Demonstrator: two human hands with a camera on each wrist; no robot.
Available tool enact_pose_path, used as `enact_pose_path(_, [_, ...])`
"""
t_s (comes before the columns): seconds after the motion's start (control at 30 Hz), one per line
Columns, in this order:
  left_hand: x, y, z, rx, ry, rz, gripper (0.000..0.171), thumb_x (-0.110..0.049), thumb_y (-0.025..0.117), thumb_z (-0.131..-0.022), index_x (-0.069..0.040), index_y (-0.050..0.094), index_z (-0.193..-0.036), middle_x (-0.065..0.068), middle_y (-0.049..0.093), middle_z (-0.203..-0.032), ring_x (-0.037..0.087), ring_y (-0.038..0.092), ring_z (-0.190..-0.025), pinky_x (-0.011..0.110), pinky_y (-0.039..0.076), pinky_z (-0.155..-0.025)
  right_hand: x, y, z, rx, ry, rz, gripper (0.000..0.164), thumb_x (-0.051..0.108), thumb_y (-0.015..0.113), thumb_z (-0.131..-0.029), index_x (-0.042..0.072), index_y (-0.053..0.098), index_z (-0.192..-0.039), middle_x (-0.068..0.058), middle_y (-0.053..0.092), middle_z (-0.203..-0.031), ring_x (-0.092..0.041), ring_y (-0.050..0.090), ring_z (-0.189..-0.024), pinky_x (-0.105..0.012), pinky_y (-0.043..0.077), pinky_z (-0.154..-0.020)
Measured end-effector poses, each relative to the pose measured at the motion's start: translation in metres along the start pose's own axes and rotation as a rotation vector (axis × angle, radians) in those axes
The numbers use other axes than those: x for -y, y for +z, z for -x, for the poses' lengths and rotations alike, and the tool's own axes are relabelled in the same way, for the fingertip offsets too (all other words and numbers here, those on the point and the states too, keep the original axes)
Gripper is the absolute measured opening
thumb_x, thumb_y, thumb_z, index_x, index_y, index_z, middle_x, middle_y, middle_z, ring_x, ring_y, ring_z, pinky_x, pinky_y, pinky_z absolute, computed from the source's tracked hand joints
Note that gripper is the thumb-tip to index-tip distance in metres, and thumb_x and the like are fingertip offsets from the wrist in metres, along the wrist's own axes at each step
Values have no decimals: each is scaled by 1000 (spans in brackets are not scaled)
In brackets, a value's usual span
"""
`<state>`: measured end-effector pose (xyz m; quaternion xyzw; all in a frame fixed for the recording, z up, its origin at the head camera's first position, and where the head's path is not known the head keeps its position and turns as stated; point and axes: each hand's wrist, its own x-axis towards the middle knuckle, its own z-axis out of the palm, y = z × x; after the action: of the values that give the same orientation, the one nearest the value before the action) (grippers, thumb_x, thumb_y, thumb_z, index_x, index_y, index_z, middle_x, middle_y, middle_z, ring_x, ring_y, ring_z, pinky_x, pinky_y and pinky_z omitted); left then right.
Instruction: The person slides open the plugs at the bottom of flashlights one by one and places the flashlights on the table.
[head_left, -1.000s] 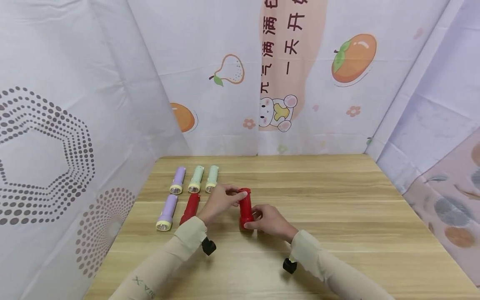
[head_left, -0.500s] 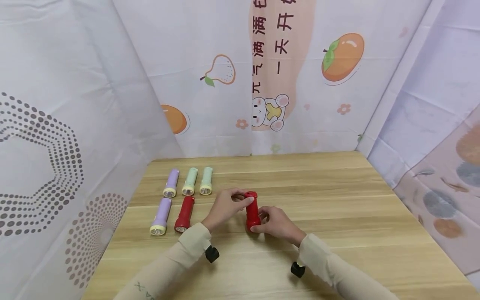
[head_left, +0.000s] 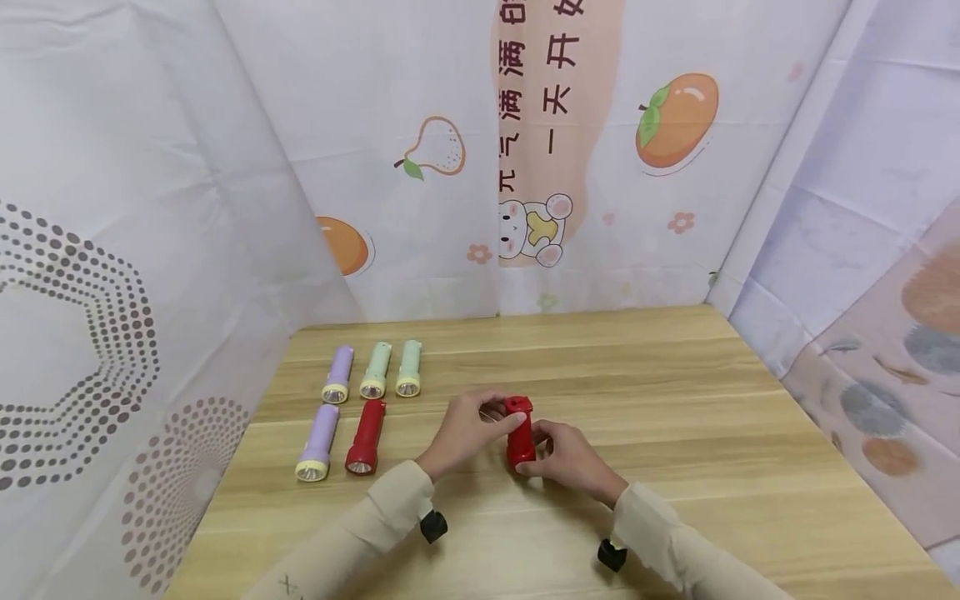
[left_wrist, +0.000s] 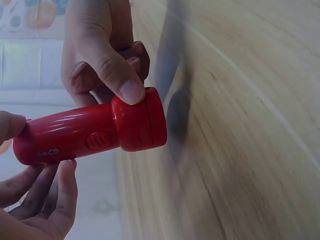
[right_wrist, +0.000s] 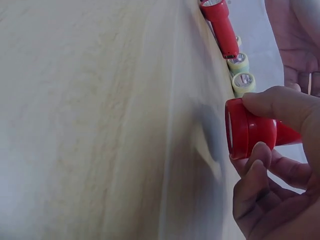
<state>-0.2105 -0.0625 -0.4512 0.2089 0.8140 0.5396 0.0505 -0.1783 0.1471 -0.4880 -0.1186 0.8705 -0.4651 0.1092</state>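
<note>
A red flashlight (head_left: 519,432) stands nearly upright between my two hands, its wider head pointing down. My left hand (head_left: 468,433) pinches its tail end between thumb and fingers. Lower down, my right hand (head_left: 570,462) grips the head; in the left wrist view the thumb of the right hand (left_wrist: 102,55) presses on the rim of that head. A slide switch (left_wrist: 98,140) shows on the barrel. The right wrist view has the flashlight's head (right_wrist: 252,131) just off the wooden surface, with a shadow beside it.
Left of my hands lie another red flashlight (head_left: 367,439) and a purple flashlight (head_left: 318,442). Behind them, a second purple flashlight (head_left: 339,373) and two mint green ones, a left one (head_left: 377,369) and a right one (head_left: 408,367), form a row. Printed curtains (head_left: 360,75) enclose the wooden table (head_left: 637,400).
Both hands have carried the red flashlight to the right, away from the lying ones. My left arm no longer covers part of the lying red flashlight. The head view has shifted a little.
</note>
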Motion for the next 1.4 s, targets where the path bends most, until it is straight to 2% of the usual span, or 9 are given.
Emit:
enact_pose_path(0.17, [1,6,1,-4,59,-11,31,-35,81,-91,-14,76,-114,-8,71,-96,10,68,-87,29,58,-77,-2,-3,2,-12,-42,34,42,24,90,-80,8,69,-112,1,68,-93,-18,57,-79,-27,48,-62])
enact_pose_path(0.43, [0,11,3,15,75,-24,33,-32,82,-90,-15,74,-117,-9,72,-97,9,68,-88,27,58,-77,-12,-5,2,-17,-46,47,44,27,91,-78,13,69,-113,4,68,-92,-16,57,-75,-27,49,-60])
enact_pose_path(0.63, [0,14,4,33,97,-52,36,-34,82,-90,-15,74,-119,-9,71,-99,8,66,-89,26,58,-76,-14,-5,3,-30,-44,56,44,26,92,-77,12,67,-109,2,66,-91,-18,57,-76,-27,48,-59])
enact_pose_path(0.77, [1,16,5,49,132,-76,36,-34,81,-90,-16,74,-120,-10,69,-102,7,66,-90,26,58,-75,-14,-5,4,-35,-42,49,49,25,93,-76,12,65,-114,-3,63,-88,-19,55,-76,-28,47,-59])
enact_pose_path(0.93, [3,19,8,72,193,-95,33,-31,81,-90,-17,74,-119,-10,68,-102,13,68,-91,27,59,-75,-17,-4,7,-32,-46,41,53,22,94,-75,14,64,-118,-5,61,-85,-18,54,-74,-28,46,-58])
enact_pose_path(1.07, [4,21,10,69,204,-104,33,-32,81,-90,-17,74,-119,-11,68,-102,11,68,-91,28,59,-76,-21,-6,8,-2,-58,34,54,25,93,-77,15,63,-121,-4,61,-88,-18,54,-75,-28,47,-59])
enact_pose_path(1.17, [4,22,10,79,204,-107,32,-33,81,-91,-20,74,-119,-12,68,-103,7,67,-91,26,58,-76,-23,-10,9,33,-57,5,49,28,91,-80,17,65,-121,-1,62,-90,-18,55,-76,-28,48,-60])
enact_pose_path(1.4, [0,23,8,84,196,-98,30,-32,80,-91,-23,75,-119,-12,69,-105,5,66,-93,26,57,-78,-24,-21,4,85,-104,-28,32,30,88,-84,18,71,-109,-2,63,-82,-17,57,-68,-27,51,-55])
